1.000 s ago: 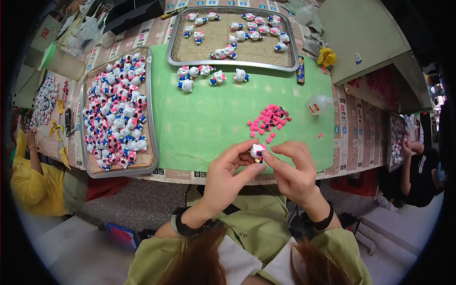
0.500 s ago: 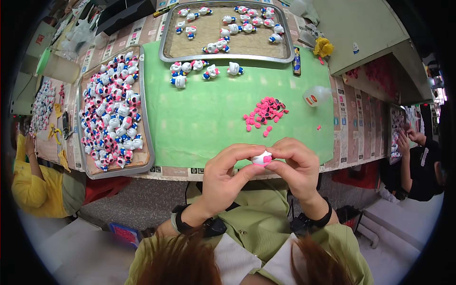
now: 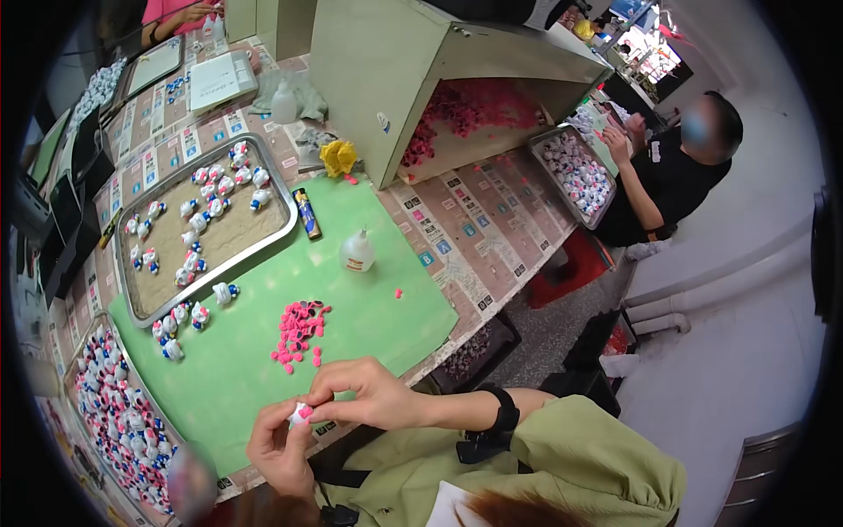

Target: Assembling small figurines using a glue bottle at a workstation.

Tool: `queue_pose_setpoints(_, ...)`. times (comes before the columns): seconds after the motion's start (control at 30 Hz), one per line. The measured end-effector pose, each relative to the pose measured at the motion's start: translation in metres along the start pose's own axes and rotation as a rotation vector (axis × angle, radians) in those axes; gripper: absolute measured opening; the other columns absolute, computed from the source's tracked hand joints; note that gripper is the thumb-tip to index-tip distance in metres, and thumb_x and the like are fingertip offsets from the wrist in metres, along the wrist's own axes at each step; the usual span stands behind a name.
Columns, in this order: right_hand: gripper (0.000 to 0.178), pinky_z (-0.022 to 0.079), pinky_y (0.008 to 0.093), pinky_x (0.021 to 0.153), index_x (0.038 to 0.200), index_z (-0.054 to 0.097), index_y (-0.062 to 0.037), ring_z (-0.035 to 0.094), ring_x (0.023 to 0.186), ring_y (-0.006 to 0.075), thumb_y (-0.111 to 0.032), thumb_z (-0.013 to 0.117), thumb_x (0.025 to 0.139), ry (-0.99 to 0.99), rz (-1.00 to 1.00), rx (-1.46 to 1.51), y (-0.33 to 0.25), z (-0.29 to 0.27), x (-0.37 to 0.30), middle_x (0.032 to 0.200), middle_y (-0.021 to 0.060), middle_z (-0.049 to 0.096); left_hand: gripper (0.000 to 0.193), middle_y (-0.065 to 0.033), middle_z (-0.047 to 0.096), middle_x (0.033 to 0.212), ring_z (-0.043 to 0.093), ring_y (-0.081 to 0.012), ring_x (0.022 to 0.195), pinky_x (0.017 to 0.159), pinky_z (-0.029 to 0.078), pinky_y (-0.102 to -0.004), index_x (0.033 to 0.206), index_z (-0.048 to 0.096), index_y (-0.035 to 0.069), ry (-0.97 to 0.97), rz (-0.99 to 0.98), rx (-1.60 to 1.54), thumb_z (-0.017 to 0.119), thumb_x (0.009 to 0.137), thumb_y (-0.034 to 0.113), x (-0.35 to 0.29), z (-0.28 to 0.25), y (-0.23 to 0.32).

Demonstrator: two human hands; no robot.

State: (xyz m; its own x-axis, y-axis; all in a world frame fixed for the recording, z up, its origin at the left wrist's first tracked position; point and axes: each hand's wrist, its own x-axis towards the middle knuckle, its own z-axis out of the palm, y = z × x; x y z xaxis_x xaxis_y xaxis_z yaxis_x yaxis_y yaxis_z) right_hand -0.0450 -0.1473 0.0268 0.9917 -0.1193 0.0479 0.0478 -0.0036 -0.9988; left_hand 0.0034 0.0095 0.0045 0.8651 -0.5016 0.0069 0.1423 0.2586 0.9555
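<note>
Between the fingertips of both hands, above the mat's near edge, is a small white figurine head (image 3: 299, 411) with a pink part on it. My left hand (image 3: 283, 446) pinches it from the left. The thumb and fingers of my right hand (image 3: 367, 397) close on its pink side. Fingers hide much of the piece. Just beyond the hands, a heap of small pink pieces (image 3: 299, 332), some with dark faces, lies on the green mat (image 3: 386, 307). Several white, blue and pink figurines (image 3: 172, 349) are grouped farther left on the mat.
A metal tray (image 3: 279, 235) of spaced figurines stands at the far left; another, heaped full (image 3: 123, 413), is at near left. A squeeze bottle (image 3: 358, 252), glue tube (image 3: 307, 214) and yellow cloth (image 3: 338, 158) lie beyond. A cabinet (image 3: 378, 97) holds pink pieces. A co-worker (image 3: 676, 176) sits right.
The view has swung to the right, so the table's things appear farther left and tilted. Both hands still hold the figurine head near the mat's front edge.
</note>
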Motion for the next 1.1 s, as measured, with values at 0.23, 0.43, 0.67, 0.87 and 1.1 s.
queue_pose_setpoints(0.23, 0.01, 0.042, 0.0244, 0.063, 0.08, 0.06, 0.0017, 0.053, 0.069, 0.0129, -0.005, 0.062, 0.072, -0.008, 0.0, 0.019, 0.003, 0.002, 0.0, 0.075, 0.0073, 0.057, 0.021, -0.0141, 0.057, 0.09, 0.055, -0.0185, 0.084, 0.076, 0.042, -0.0271, 0.092, 0.055, -0.004, 0.035, -0.026, 0.04, 0.055, 0.071, -0.008, -0.002, 0.001, 0.006)
queue_pose_setpoints(0.43, 0.015, 0.039, 0.0233, 0.062, 0.088, 0.06, -0.0006, 0.05, 0.069, 0.0115, -0.007, 0.06, 0.074, 0.06, -0.035, -0.012, 0.006, 0.011, 0.005, 0.078, 0.0063, 0.056, 0.021, -0.0067, 0.056, 0.094, 0.051, -0.0099, 0.082, 0.074, 0.04, -0.021, 0.1, 0.053, -0.003, 0.048, -0.109, -0.033, 0.053, 0.079, -0.001, 0.003, 0.004, 0.013)
queue_pose_setpoints(0.67, 0.02, 0.042, 0.026, 0.067, 0.092, 0.06, 0.0012, 0.055, 0.077, 0.0164, 0.001, 0.06, 0.072, 0.153, -0.129, -0.108, 0.006, 0.017, 0.001, 0.086, 0.0097, 0.059, 0.032, -0.009, 0.053, 0.106, 0.051, -0.0128, 0.094, 0.083, 0.04, -0.0248, 0.112, 0.048, -0.003, -0.002, -0.102, -0.113, 0.051, 0.08, -0.003, 0.003, 0.003, 0.016)
queue_pose_setpoints(0.87, 0.018, 0.043, 0.0259, 0.065, 0.088, 0.061, 0.0018, 0.056, 0.074, 0.0168, 0.002, 0.061, 0.071, 0.164, -0.157, -0.144, 0.005, 0.018, 0.001, 0.082, 0.0101, 0.06, 0.031, -0.0116, 0.054, 0.106, 0.052, -0.0154, 0.095, 0.084, 0.041, -0.0275, 0.107, 0.051, -0.004, 0.02, -0.012, -0.032, 0.053, 0.076, -0.004, 0.001, 0.003, 0.01)
queue_pose_setpoints(1.1, 0.016, 0.042, 0.0241, 0.06, 0.085, 0.061, 0.0027, 0.055, 0.07, 0.0152, 0.005, 0.06, 0.069, 0.149, -0.16, -0.102, 0.004, 0.022, 0.001, 0.078, 0.0098, 0.06, 0.031, -0.0126, 0.057, 0.1, 0.054, -0.0168, 0.092, 0.082, 0.042, -0.0279, 0.104, 0.054, -0.003, 0.024, 0.104, 0.082, 0.054, 0.073, -0.005, 0.001, 0.0, 0.008)
